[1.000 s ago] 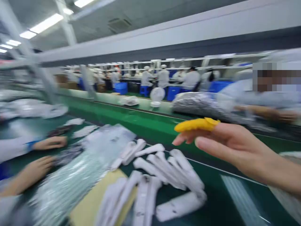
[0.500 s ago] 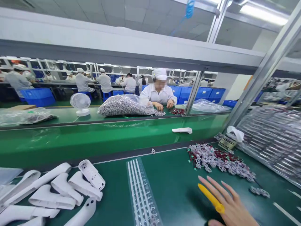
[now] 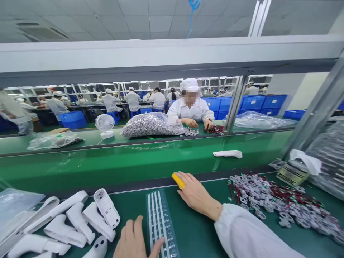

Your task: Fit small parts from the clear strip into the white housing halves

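Observation:
My right hand (image 3: 195, 193) reaches palm down to the far edge of the green work surface (image 3: 204, 233), a yellow finger cot (image 3: 178, 181) on one finger. Its fingers are stretched forward, with the thumb apart from them. Whatever lies under the fingertips is hidden. My left hand (image 3: 135, 240) is low in the middle, fingers raised and thumb spread, with no object visible in it. Its thumb overlaps a clear plastic sheet with white strips (image 3: 158, 215). Left of that hand lie several white curved plastic housings (image 3: 64, 229), one showing its inner side (image 3: 106, 208).
At right spreads a pile of small grey parts with red wires (image 3: 268, 200), beside a box with white tissue (image 3: 292, 172). A white handle piece (image 3: 228, 154) lies on the green belt (image 3: 107, 172). Beyond are a co-worker (image 3: 190, 104), a bag of parts (image 3: 150, 125) and a fan (image 3: 104, 125).
My right hand has moved left and forward to the far edge, where a small grey part lay that is now out of sight. My left hand has come into view. The view has turned right.

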`<state>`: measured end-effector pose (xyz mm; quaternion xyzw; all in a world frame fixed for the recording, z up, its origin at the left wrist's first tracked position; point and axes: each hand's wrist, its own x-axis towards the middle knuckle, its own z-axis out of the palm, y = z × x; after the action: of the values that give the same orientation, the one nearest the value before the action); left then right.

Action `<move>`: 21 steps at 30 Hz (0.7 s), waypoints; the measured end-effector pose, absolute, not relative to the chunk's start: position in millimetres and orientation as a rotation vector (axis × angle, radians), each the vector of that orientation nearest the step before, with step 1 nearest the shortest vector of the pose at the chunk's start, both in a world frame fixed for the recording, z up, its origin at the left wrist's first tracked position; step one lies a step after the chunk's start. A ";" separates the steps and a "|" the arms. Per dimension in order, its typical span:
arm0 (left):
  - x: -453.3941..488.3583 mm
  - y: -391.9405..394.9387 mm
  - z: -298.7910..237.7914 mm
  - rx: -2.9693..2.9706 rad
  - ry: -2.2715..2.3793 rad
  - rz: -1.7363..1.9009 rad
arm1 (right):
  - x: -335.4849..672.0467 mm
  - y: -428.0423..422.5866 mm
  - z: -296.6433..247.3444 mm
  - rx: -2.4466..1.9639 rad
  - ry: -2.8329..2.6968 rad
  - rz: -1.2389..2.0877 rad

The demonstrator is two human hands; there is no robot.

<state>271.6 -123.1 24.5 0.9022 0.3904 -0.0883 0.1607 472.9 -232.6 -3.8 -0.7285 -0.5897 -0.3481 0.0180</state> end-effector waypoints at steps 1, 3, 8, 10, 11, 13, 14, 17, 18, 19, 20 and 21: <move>273.4 -125.9 25.5 2.549 1.112 -0.329 | 471.5 -217.8 -7.5 -2.264 -1.858 -1.066; 273.8 -128.8 24.1 2.503 1.098 -0.413 | 475.2 -206.7 -13.8 -2.274 -1.888 -1.049; 263.5 -125.7 16.5 2.429 1.012 -0.317 | 501.0 -254.8 -13.3 -2.287 -1.849 -1.104; 259.9 -126.0 17.2 2.403 0.996 -0.293 | 500.1 -269.2 -9.6 -2.285 -1.800 -1.118; 258.4 -126.7 17.3 2.382 0.991 -0.287 | 494.5 -270.3 -8.6 -2.273 -1.796 -1.119; 255.5 -127.9 14.2 2.341 0.944 -0.286 | 474.2 -261.3 -9.5 -2.227 -1.789 -1.004; 253.7 -128.3 9.9 2.329 0.900 -0.273 | 461.3 -253.0 -11.6 -2.201 -1.751 -0.859; 246.4 -128.1 -13.1 2.374 0.738 -0.155 | 424.8 -225.7 -21.4 -2.131 -1.493 -0.350; 243.8 -128.2 -21.9 2.406 0.695 -0.100 | 416.5 -218.7 -24.8 -2.120 -1.420 -0.254; 241.5 -128.8 -29.9 2.437 0.670 -0.035 | 410.6 -213.2 -27.8 -2.121 -1.373 -0.199; 239.8 -129.8 -36.2 2.464 0.670 0.037 | 407.1 -209.2 -29.9 -2.120 -1.319 -0.141; 238.7 -131.3 -40.2 2.482 0.685 0.111 | 405.6 -206.3 -31.2 -2.113 -1.252 -0.068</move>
<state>238.7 -131.3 -40.2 0.9250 0.2553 0.0413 0.2784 405.6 -206.3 -31.2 -0.8101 -0.4799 -0.0261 0.3358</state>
